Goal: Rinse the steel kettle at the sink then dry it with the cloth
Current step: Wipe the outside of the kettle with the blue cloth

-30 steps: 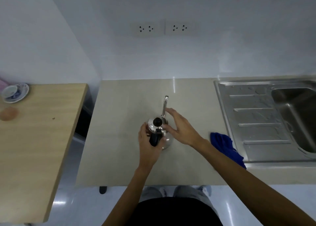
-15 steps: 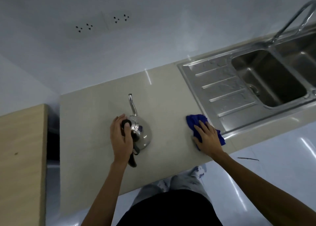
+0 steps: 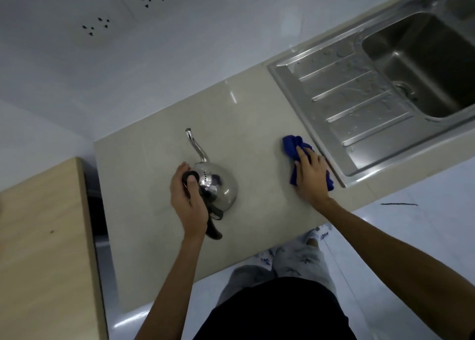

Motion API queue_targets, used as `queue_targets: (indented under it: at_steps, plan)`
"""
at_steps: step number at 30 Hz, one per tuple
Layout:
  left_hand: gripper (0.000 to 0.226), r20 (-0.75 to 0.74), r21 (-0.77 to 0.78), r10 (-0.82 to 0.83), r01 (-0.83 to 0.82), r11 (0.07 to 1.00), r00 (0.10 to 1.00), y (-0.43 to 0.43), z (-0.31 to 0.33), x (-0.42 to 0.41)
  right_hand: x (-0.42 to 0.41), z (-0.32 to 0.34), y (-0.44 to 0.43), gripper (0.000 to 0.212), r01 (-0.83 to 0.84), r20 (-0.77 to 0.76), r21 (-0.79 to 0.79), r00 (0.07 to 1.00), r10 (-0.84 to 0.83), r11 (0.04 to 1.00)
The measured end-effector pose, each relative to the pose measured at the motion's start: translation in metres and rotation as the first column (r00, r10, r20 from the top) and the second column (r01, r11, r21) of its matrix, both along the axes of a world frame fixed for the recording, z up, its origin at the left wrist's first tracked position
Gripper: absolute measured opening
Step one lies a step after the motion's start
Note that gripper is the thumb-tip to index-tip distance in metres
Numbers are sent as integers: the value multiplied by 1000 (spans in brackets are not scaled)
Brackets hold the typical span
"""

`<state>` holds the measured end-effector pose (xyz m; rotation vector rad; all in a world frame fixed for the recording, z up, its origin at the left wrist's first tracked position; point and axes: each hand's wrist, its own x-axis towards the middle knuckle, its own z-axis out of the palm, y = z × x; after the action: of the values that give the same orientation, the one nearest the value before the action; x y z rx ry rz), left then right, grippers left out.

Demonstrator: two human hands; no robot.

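The steel kettle (image 3: 218, 185) stands on the beige counter (image 3: 144, 185), its thin spout pointing away from me and its black handle toward me. My left hand (image 3: 187, 200) grips the kettle at its black lid knob and handle. A crumpled blue cloth (image 3: 291, 146) lies on the counter beside the sink's edge. My right hand (image 3: 311, 175) rests on top of the cloth, fingers curled into it. The steel sink (image 3: 372, 103) with a ribbed drainboard and a deep basin is at the right.
A wooden table (image 3: 43, 236) stands left of the counter across a narrow gap. The tap's base shows at the top right corner. Two wall sockets (image 3: 123, 13) sit on the white wall behind. My legs and the glossy floor are below the counter edge.
My right hand left the kettle and moved right onto the blue cloth. My left hand kept hold of the kettle. My view swung right, bringing the sink basin into sight.
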<state>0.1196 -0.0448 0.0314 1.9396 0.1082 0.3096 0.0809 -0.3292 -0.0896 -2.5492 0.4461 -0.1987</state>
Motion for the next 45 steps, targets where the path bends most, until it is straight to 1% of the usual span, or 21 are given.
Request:
queue_targets:
  at_steps: [2, 3, 6, 8, 10, 13, 16, 17, 20, 22, 24, 27, 29, 30, 33, 35, 38, 39, 40, 43, 45]
  plan:
    - [38, -21, -1, 43, -43, 999, 999, -8, 0, -3, 14, 14, 31, 42, 15, 92, 219, 995, -36, 976]
    - [38, -25, 10, 60, -60, 998, 998, -10, 1, -4, 19, 23, 48, 42, 2, 119, 345, 992, -46, 938]
    - [37, -9, 88, 53, -52, 995, 999, -11, 4, 0, 25, 51, 104, 41, -46, 170, 634, 982, -80, 772]
    - [37, -8, 127, 49, -48, 991, 999, -12, 6, 4, 22, 68, 138, 41, -95, 202, 742, 976, -86, 664]
    - [36, 4, 131, 51, -51, 990, 999, -12, 6, 5, 19, 80, 167, 43, -117, 218, 790, 971, -98, 602]
    - [33, 9, 98, 40, -41, 994, 999, -11, -1, 5, 19, 88, 194, 44, -72, 187, 846, 968, -166, 529]
    - [34, 6, 95, 36, -37, 995, 999, -9, -5, 8, 26, 76, 198, 39, -29, 158, 823, 971, -180, 567]
    - [34, 10, 103, 36, -37, 994, 999, -9, -5, 8, 32, 67, 194, 36, 17, 114, 833, 973, -201, 554]
    - [36, 12, 131, 38, -39, 991, 999, -10, -5, 8, 52, 47, 176, 30, 212, -111, 872, 964, -243, 441]
    - [36, -9, 134, 48, -47, 990, 999, -10, -5, 8, 54, 51, 176, 31, 230, -139, 887, 960, -244, 400]
    - [37, -13, 142, 51, -48, 989, 999, -9, -5, 8, 37, 70, 192, 36, 147, -43, 892, 969, -244, 428]
    - [40, -8, 177, 32, -30, 984, 999, -7, -6, 10, 7, 99, 217, 39, -47, 204, 790, 961, -189, 611]
    - [38, -5, 163, 28, -27, 986, 1000, -7, -6, 9, 14, 96, 214, 39, -95, 252, 734, 958, -140, 673]
    - [38, -8, 146, 34, -33, 989, 999, -8, -5, 9, 25, 87, 206, 39, -56, 199, 746, 970, -143, 664]
    - [38, -10, 133, 41, -39, 990, 999, -9, -5, 9, 64, 65, 170, 32, 129, -67, 845, 988, -137, 518]
    - [37, -1, 141, 33, -32, 989, 999, -8, -5, 9, 73, 73, 164, 22, 93, -81, 873, 996, -46, 480]
    - [34, 10, 179, 11, -13, 984, 1000, -6, -7, 10, 70, 97, 171, 14, -128, 114, 867, 992, 59, 482]
    - [36, 10, 191, 12, -14, 981, 1000, -6, -7, 10, 74, 99, 172, 15, -163, 135, 855, 986, 93, 493]
    - [38, 8, 197, 14, -15, 980, 1000, -6, -8, 10, 84, 100, 169, 18, -152, 98, 841, 987, 130, 519]
    - [40, 4, 204, 18, -18, 979, 1000, -8, -5, 10, 122, 95, 155, 24, -70, -121, 816, 950, 287, 574]
    - [42, 3, 201, 21, -22, 979, 1000, -9, -5, 10, 129, 101, 158, 24, -99, -133, 786, 937, 324, 610]
